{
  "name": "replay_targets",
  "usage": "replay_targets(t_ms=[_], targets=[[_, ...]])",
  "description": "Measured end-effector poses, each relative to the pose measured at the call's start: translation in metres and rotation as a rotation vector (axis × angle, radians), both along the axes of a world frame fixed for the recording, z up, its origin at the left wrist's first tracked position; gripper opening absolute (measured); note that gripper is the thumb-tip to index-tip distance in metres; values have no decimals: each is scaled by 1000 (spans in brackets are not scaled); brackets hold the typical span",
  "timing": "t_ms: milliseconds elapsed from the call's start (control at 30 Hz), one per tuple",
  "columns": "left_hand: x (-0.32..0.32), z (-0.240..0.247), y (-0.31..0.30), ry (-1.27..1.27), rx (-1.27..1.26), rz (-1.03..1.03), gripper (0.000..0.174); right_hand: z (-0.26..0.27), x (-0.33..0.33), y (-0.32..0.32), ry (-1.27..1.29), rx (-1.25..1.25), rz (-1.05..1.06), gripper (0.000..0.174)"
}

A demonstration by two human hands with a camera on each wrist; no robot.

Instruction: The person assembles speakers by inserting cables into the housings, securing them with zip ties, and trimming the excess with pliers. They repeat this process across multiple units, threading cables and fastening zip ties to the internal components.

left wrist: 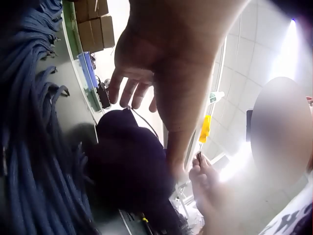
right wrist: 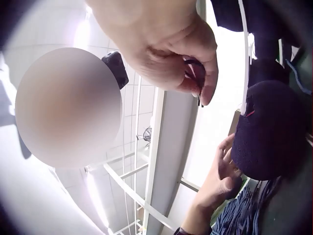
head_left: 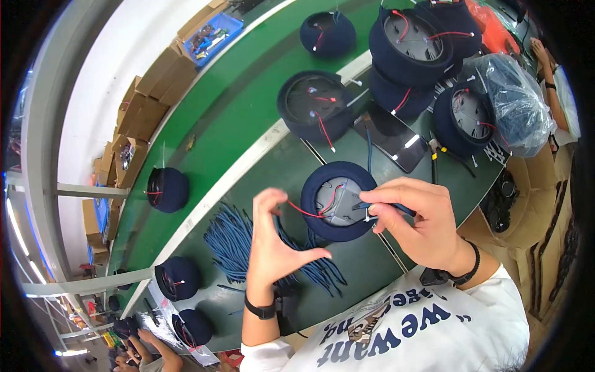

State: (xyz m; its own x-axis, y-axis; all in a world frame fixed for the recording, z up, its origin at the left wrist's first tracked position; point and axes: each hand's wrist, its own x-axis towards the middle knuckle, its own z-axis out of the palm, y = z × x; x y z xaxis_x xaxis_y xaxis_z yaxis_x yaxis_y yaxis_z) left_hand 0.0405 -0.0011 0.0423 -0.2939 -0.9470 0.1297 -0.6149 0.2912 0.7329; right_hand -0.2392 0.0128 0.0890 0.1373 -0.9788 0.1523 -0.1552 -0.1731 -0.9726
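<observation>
A dark blue round cap (head_left: pixel 339 230) lies upturned on the table, showing a grey inner shell (head_left: pixel 344 212) and red wires. My left hand (head_left: pixel 268 242) is at its left, thumb spread wide from the fingers. The fingertips are right at the end of a red wire (head_left: pixel 297 208) from the cap; in the left wrist view these fingers (left wrist: pixel 129 93) hang loose. Over the cap's right rim, my right hand (head_left: pixel 424 217) pinches a short dark cord (head_left: pixel 404 209) between thumb and fingers. The cord bends into a loop (right wrist: pixel 196 68) in the right wrist view. A white connector (head_left: pixel 370 217) shows by the fingertips.
A pile of blue cords (head_left: pixel 232 242) lies left of the cap. Behind are more caps (head_left: pixel 316 118), a phone (head_left: pixel 393 139) and yellow-handled cutters (head_left: pixel 434 162). A green conveyor belt (head_left: pixel 217 118) runs beyond a white rail. A plastic-wrapped bundle (head_left: pixel 514 102) stands at right.
</observation>
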Motion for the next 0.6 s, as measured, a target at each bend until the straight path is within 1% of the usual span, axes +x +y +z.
replay_targets(t_ms=[33, 67, 133, 167, 267, 300, 400, 433, 533, 600], targets=[[4, -6, -9, -41, -33, -51, 144, -1, -1, 0, 92, -80, 24, 19], [2, -12, -18, 26, -1, -120, 148, -2, -1, -1, 183, -164, 52, 19], [-10, -23, -34, 179, 48, -272, 140, -5, 4, -3, 279, -132, 92, 18], [-16, -31, -43, 184, 28, -342, 133, -8, 6, -4, 325, -119, 106, 17], [-26, -41, -48, 246, -3, -382, 127, -24, 6, -4, 464, -218, 133, 17], [-30, -44, -43, 314, -33, -363, 121, -26, 4, -3, 473, -232, 142, 18], [-33, -46, -37, 209, -262, -318, 118, -32, 1, 5, 497, -240, 156, 20], [-30, -51, -37, 180, -334, -318, 115, -35, 2, 8, 497, -226, 147, 21], [-25, -49, -31, 111, -476, -283, 110, -42, 6, 12, 453, -211, 99, 23], [-22, -48, -26, 59, -523, -257, 108, -43, 9, 13, 429, -213, 77, 24]])
